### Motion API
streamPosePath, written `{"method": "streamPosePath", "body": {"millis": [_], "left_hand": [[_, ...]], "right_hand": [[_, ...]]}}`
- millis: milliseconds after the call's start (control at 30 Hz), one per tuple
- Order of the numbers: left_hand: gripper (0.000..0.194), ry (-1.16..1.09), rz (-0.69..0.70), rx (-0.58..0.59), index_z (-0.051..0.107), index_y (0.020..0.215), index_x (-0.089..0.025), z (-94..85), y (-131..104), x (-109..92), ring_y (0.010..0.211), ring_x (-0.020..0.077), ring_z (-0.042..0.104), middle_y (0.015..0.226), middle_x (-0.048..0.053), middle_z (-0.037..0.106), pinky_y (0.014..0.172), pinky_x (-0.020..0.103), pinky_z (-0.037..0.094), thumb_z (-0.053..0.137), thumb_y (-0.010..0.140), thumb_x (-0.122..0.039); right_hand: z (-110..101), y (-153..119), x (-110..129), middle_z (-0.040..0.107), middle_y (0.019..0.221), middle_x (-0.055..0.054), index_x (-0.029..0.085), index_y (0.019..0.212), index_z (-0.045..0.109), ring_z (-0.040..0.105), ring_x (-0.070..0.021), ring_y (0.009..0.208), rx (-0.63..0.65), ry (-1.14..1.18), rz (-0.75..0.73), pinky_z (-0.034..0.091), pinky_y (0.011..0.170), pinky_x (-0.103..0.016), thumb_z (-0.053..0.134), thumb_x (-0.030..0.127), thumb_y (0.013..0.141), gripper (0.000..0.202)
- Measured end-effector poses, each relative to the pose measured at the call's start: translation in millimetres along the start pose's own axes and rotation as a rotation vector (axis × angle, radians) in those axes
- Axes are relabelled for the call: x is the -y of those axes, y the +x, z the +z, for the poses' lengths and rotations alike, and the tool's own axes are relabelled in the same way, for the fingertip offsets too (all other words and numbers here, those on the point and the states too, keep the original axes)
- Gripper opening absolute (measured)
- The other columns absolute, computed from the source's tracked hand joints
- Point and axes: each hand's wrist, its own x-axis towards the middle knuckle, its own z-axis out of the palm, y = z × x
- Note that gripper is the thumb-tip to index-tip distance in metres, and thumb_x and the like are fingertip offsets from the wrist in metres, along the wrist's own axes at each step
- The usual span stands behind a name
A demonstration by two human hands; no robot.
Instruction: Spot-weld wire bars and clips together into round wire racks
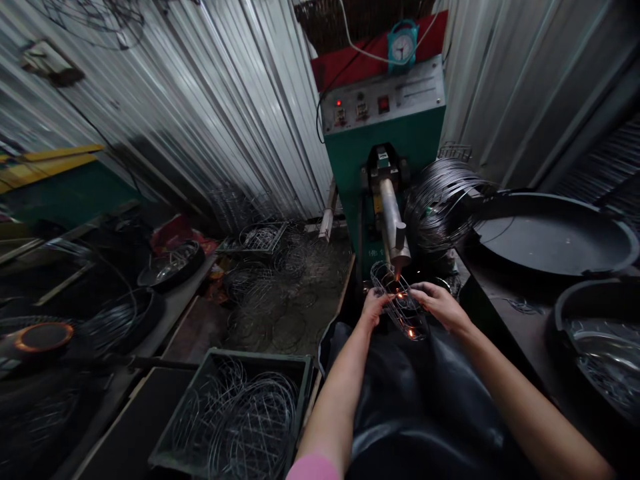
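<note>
Both hands hold a round wire frame [405,319] under the tip of a spot welder [393,223]. My left hand [375,305] grips the frame's left side with closed fingers. On the other side my right hand [439,303] pinches the wire near the electrode. Orange sparks glow at the electrode tip and lower on the frame. Whether the right fingers also hold a separate small wire is too small to tell. A dark apron [425,400] covers the lap just below the frame.
A green crate [207,373] of wire rings stands at lower left. To the right are a wire coil [440,200], a wide black pan [555,233] and a black basin [565,313] with metal parts. A teal clock [403,48] sits on the green welder cabinet [345,160].
</note>
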Motion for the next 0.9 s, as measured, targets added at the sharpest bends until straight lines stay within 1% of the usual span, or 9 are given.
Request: {"method": "streamPosePath", "body": {"millis": [100, 200, 300, 467, 567, 633, 700, 800, 900], "left_hand": [[0.049, -0.011, 0.000, -0.002, 0.050, 0.093, -0.020, -1.3, -1, 1, 0.079, 0.0144, 0.057, 0.090, 0.003, 0.059, 0.067, 0.029, 0.046, 0.077, 0.052, -0.029], [0.049, -0.005, -0.014, -0.008, 0.052, 0.093, -0.019, -1.2, -2, 3, 0.078, 0.0144, 0.055, 0.089, 0.003, 0.058, 0.067, 0.031, 0.047, 0.076, 0.053, -0.031], [0.045, -0.018, -0.039, -0.006, 0.053, 0.091, -0.018, -0.3, -1, 4, 0.077, 0.0148, 0.054, 0.085, 0.003, 0.057, 0.066, 0.033, 0.048, 0.074, 0.054, -0.033], [0.036, -0.027, -0.072, -0.001, 0.055, 0.085, -0.017, -0.2, 4, 0, 0.070, 0.0137, 0.052, 0.077, 0.002, 0.055, 0.064, 0.033, 0.048, 0.071, 0.057, -0.034], [0.038, 0.000, -0.115, -0.020, 0.056, 0.087, -0.018, -1.6, 5, -2, 0.070, 0.0136, 0.052, 0.079, 0.002, 0.056, 0.065, 0.032, 0.048, 0.071, 0.057, -0.035], [0.041, 0.003, -0.125, -0.011, 0.058, 0.091, -0.019, -4.1, 3, -2, 0.073, 0.0141, 0.053, 0.082, 0.003, 0.057, 0.067, 0.031, 0.047, 0.072, 0.058, -0.039], [0.043, -0.023, -0.101, 0.028, 0.059, 0.094, -0.020, -7.8, -1, 1, 0.078, 0.0147, 0.053, 0.087, 0.003, 0.058, 0.068, 0.030, 0.047, 0.072, 0.058, -0.042], [0.044, -0.066, -0.042, 0.102, 0.058, 0.096, -0.021, -12.7, -7, 6, 0.080, 0.0146, 0.053, 0.091, 0.004, 0.058, 0.067, 0.029, 0.047, 0.072, 0.058, -0.040], [0.039, -0.073, -0.055, 0.105, 0.059, 0.089, -0.019, -12.4, -8, 9, 0.074, 0.0136, 0.052, 0.085, 0.003, 0.057, 0.064, 0.028, 0.047, 0.071, 0.059, -0.041]], "right_hand": [[-7, -14, -9, 0.066, 0.076, -0.003, 0.018, 0.082, 0.065, 0.058, -0.0163, 0.067, 0.051, -0.023, 0.022, 0.045, 0.058, -0.026, 0.064, 0.046, 0.067, 0.032], [-7, -20, -10, 0.066, 0.075, -0.003, 0.018, 0.082, 0.064, 0.058, -0.0162, 0.066, 0.017, -0.018, 0.028, 0.044, 0.057, -0.026, 0.064, 0.046, 0.066, 0.032], [-3, -15, -5, 0.066, 0.077, -0.003, 0.018, 0.087, 0.063, 0.058, -0.0164, 0.067, -0.034, -0.021, 0.021, 0.044, 0.057, -0.026, 0.065, 0.044, 0.065, 0.034], [4, 2, 7, 0.066, 0.075, -0.004, 0.018, 0.081, 0.063, 0.058, -0.0174, 0.067, -0.026, -0.001, -0.005, 0.045, 0.059, -0.028, 0.066, 0.045, 0.063, 0.032], [3, 4, 9, 0.066, 0.077, -0.004, 0.018, 0.082, 0.063, 0.058, -0.0174, 0.068, -0.019, -0.014, -0.025, 0.045, 0.059, -0.028, 0.066, 0.047, 0.062, 0.035], [0, -2, 6, 0.067, 0.080, -0.004, 0.018, 0.087, 0.064, 0.058, -0.0170, 0.068, -0.029, -0.042, -0.013, 0.045, 0.057, -0.027, 0.067, 0.047, 0.062, 0.038], [-5, -13, -1, 0.066, 0.079, -0.003, 0.018, 0.089, 0.065, 0.057, -0.0163, 0.066, -0.015, -0.056, 0.020, 0.044, 0.056, -0.027, 0.067, 0.046, 0.063, 0.039], [-10, -28, -13, 0.064, 0.070, -0.002, 0.017, 0.080, 0.064, 0.055, -0.0152, 0.061, 0.063, -0.002, 0.072, 0.044, 0.056, -0.027, 0.066, 0.048, 0.065, 0.034], [-8, -30, -15, 0.062, 0.067, -0.001, 0.018, 0.077, 0.062, 0.054, -0.0145, 0.059, 0.074, 0.039, 0.073, 0.043, 0.056, -0.027, 0.065, 0.048, 0.065, 0.032]]}}
